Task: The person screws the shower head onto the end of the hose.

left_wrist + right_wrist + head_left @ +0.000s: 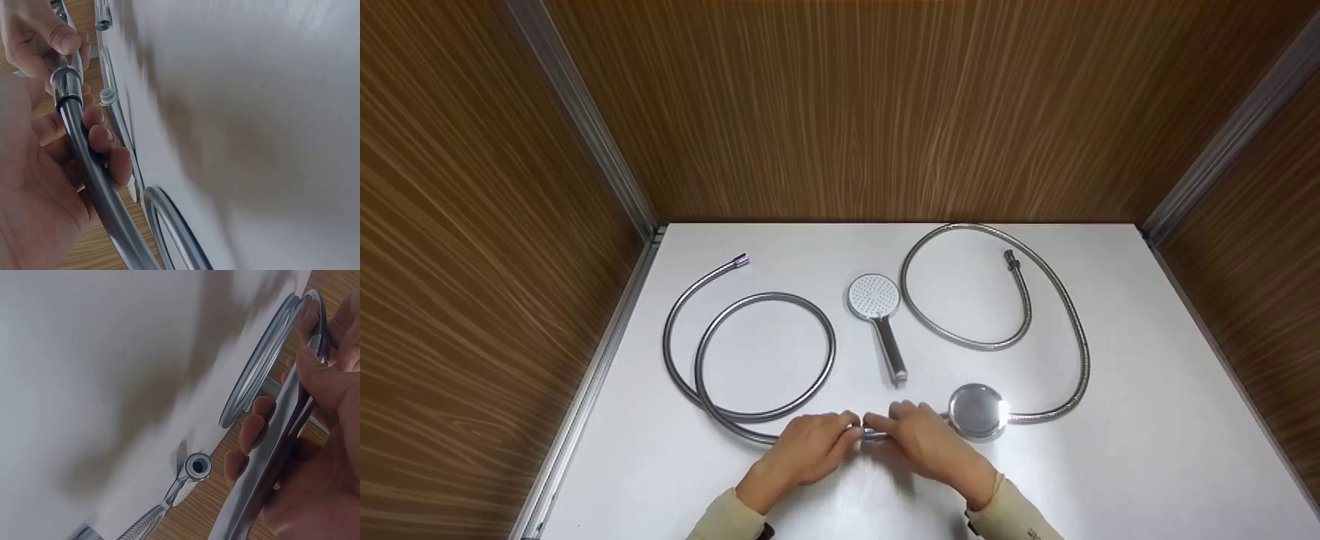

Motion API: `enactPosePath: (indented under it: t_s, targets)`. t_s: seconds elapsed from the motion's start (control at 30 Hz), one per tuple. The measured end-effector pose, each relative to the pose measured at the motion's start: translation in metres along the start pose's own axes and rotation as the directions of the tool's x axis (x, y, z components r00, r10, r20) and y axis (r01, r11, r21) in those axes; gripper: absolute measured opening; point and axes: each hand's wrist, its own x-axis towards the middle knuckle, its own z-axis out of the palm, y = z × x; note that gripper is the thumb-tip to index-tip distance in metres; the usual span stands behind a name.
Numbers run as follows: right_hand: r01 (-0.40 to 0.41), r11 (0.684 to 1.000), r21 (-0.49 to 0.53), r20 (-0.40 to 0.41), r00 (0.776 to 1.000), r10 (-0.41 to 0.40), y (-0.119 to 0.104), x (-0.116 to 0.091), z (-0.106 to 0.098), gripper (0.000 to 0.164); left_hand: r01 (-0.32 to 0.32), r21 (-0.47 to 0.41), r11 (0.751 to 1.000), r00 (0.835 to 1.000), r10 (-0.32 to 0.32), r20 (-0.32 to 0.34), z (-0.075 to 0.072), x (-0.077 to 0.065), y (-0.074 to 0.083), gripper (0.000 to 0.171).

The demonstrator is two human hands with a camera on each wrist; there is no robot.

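My left hand grips the end of a smooth grey shower hose, whose long loop lies to the left. A chrome nut on that hose end meets a shower head's handle in the left wrist view. Around this handle curl the fingers of my right hand. Its round shower head points right, grey back upward. Both hands are close together near the table's front. Whether the joint is threaded tight, I cannot tell.
A second shower head lies on the white table, its spray face up. To the right a ribbed metal hose curls; one of its ends is hidden near the held shower head. Wood-grain panels enclose the back and sides.
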Motion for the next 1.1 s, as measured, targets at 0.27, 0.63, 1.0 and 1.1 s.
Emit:
enactPosePath:
  t_s: [0.27,0.63,1.0,1.1]
  targets:
    - [-0.016,1.000,-0.026,0.000,1.000,0.016,-0.0005,0.0005,-0.0011,0.034,0.000,-0.007,1.000,1.000,0.000,0.010,-0.0002,0.0013,0.0002,0.019]
    - [-0.028,1.000,0.007,0.051,0.998,0.028,-0.0020,0.0026,-0.0032,0.031,0.013,0.011,1.000,1.000,-0.013,0.019,0.0009,0.0013,0.0012,0.028]
    - [-0.018,0.999,-0.035,0.047,0.999,0.020,-0.0018,0.0032,-0.0016,0.034,-0.024,0.029,0.999,1.000,0.025,-0.012,0.0024,0.0018,-0.0012,0.027]
    - [-0.026,1.000,-0.010,0.057,0.998,0.026,-0.0019,0.0030,-0.0030,0.036,-0.013,0.012,1.000,1.000,0.013,-0.004,0.0022,0.0024,-0.0007,0.033]
